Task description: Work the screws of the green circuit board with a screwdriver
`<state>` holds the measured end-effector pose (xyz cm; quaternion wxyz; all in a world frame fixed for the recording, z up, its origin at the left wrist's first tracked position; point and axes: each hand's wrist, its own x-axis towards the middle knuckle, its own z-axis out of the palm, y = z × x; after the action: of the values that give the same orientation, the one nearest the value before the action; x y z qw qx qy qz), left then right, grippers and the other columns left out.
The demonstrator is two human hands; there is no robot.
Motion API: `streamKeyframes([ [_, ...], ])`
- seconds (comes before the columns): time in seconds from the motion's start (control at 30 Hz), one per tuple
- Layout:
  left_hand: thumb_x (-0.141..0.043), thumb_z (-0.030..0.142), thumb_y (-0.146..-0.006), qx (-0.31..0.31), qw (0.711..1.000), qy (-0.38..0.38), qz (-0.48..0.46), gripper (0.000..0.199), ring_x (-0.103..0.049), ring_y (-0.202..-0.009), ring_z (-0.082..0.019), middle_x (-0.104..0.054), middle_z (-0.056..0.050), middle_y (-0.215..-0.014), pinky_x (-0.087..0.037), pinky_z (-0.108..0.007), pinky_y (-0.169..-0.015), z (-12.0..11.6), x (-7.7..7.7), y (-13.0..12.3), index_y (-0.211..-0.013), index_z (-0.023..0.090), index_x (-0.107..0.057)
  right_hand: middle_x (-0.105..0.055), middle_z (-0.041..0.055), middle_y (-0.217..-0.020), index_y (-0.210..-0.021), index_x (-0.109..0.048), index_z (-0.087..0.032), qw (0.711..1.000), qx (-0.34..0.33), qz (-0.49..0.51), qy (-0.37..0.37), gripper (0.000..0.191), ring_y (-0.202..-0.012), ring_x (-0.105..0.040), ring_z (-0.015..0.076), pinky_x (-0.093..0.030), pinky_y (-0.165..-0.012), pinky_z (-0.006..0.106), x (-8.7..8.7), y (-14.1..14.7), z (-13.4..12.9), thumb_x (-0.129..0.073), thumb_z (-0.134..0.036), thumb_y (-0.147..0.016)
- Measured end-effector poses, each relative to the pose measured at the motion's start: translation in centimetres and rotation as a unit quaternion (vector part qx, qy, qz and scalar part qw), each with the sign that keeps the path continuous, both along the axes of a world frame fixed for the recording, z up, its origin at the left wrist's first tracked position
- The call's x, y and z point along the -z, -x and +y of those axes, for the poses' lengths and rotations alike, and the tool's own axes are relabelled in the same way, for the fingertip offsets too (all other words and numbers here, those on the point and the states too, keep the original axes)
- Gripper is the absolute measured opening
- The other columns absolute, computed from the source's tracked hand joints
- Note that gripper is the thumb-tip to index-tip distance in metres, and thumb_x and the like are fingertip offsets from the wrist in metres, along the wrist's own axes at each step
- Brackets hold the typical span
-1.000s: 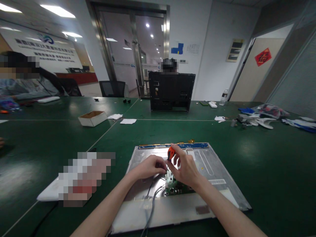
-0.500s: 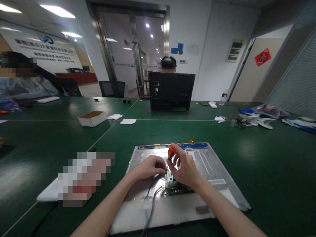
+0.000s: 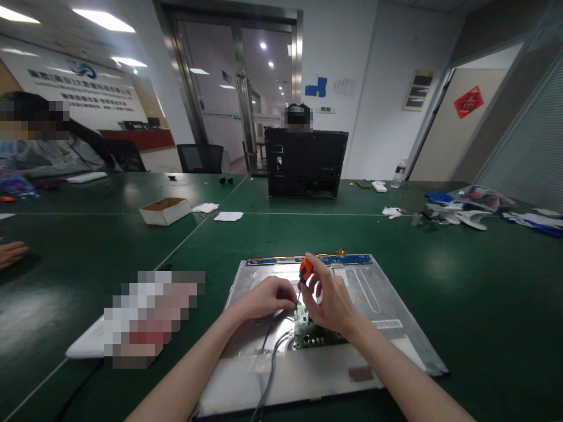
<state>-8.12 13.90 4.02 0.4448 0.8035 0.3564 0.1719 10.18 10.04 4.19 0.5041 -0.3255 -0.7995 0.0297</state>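
A metal-backed display panel [image 3: 387, 302] lies flat on the green table, with a green circuit board [image 3: 308, 335] on it. My right hand [image 3: 329, 296] grips an orange and black screwdriver [image 3: 305, 271], its shaft pointing down to the board's upper left corner. Beside the shaft tip, the fingers of my left hand [image 3: 272, 296] are pinched together; what they hold, if anything, is too small to tell. Dark cables [image 3: 271, 369] run from the board's left side over the panel's near edge.
A black monitor frame [image 3: 307, 164] stands ahead with a person behind it. Another person sits at far left, a hand [image 3: 13, 254] on the table. An open box [image 3: 165, 211] lies ahead left, a blurred-out white item [image 3: 85, 340] nearer. Parts and bags [image 3: 479, 199] lie right.
At the left edge, the other person's hand has come further into view. The person behind the monitor has lowered their head slightly. My hands have hardly moved.
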Motion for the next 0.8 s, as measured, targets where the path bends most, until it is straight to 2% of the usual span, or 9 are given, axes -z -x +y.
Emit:
streamKeyframes([
  [0.3, -0.063, 0.014, -0.069, -0.013, 1.0, 0.007, 0.0, 0.005, -0.057, -0.065, -0.014, -0.064, 0.002, -0.067, -0.043, -0.024, -0.063, -0.05, 0.11, 0.0, -0.073, 0.015, -0.067, -0.06, -0.0035, -0.07, -0.138, -0.022, -0.024, 1.0, 0.015, -0.006, -0.02, 0.057, -0.045, -0.051, 0.0109, -0.041, -0.042, 0.022, 0.08, -0.01, 0.21, -0.05, -0.023, -0.088],
  [0.5, -0.064, 0.013, -0.068, -0.012, 1.0, 0.005, -0.002, 0.004, -0.056, -0.064, -0.014, -0.064, 0.002, -0.065, -0.043, -0.023, -0.062, -0.02, 0.04, -0.08, -0.071, 0.015, -0.066, -0.061, -0.0016, -0.074, -0.136, -0.024, -0.023, 1.0, 0.013, -0.009, -0.025, 0.054, -0.046, -0.052, 0.0113, -0.041, -0.042, 0.023, -0.22, -0.02, 0.03, -0.048, -0.023, -0.088],
  [0.8, -0.063, 0.014, -0.07, -0.007, 1.0, -0.001, 0.011, 0.006, -0.058, -0.067, -0.015, -0.065, 0.002, -0.067, -0.044, -0.024, -0.065, -0.12, -0.09, -0.11, -0.074, 0.016, -0.067, -0.062, 0.0008, -0.075, -0.141, -0.02, -0.023, 1.0, 0.004, 0.001, -0.002, 0.062, -0.051, -0.056, 0.013, -0.043, -0.042, 0.024, -0.08, 0.01, -0.22, -0.046, -0.017, -0.086],
])
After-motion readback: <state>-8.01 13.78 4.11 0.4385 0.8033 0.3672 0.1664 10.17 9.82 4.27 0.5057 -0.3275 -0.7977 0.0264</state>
